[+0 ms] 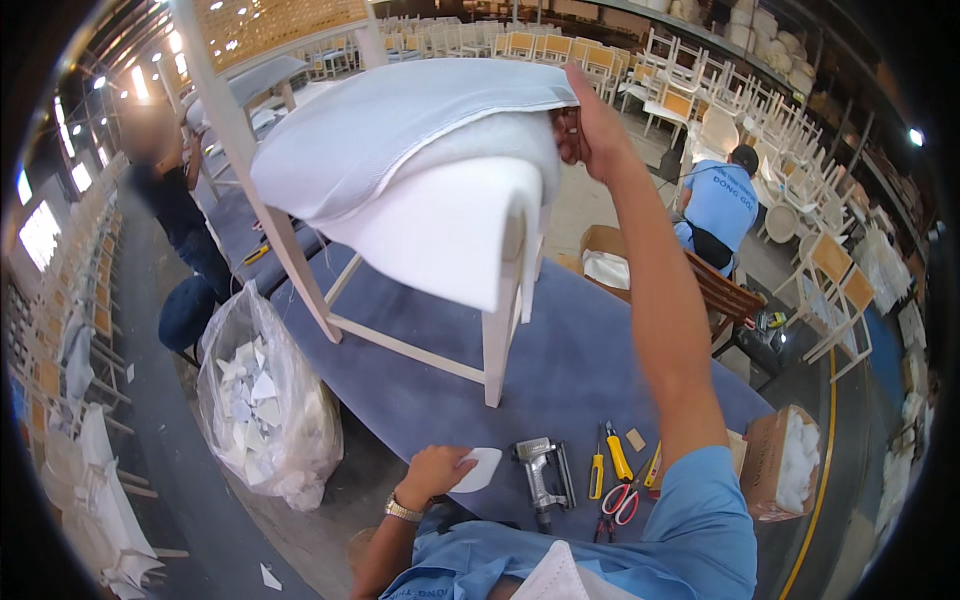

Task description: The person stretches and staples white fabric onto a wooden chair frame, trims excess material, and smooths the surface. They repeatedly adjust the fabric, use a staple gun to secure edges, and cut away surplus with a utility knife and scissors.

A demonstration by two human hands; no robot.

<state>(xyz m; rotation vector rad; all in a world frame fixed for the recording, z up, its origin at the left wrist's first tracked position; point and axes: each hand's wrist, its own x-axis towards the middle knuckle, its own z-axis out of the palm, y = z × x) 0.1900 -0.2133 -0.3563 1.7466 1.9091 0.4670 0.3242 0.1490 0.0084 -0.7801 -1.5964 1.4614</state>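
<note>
At one o'clock, my right grip [592,130] pinches pale-blue cloth [400,115] up so fluffy white padding [510,145] shows; my left grip [436,474] holds a flat, rounded white piece [482,471].

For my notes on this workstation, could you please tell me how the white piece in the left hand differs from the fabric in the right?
The white piece is small; the pale blue fabric is far larger. The white piece looks flat, while the pale blue fabric curves over white padding on the chair. Both are held at an edge: one by the left hand, the other by the right hand.
</note>
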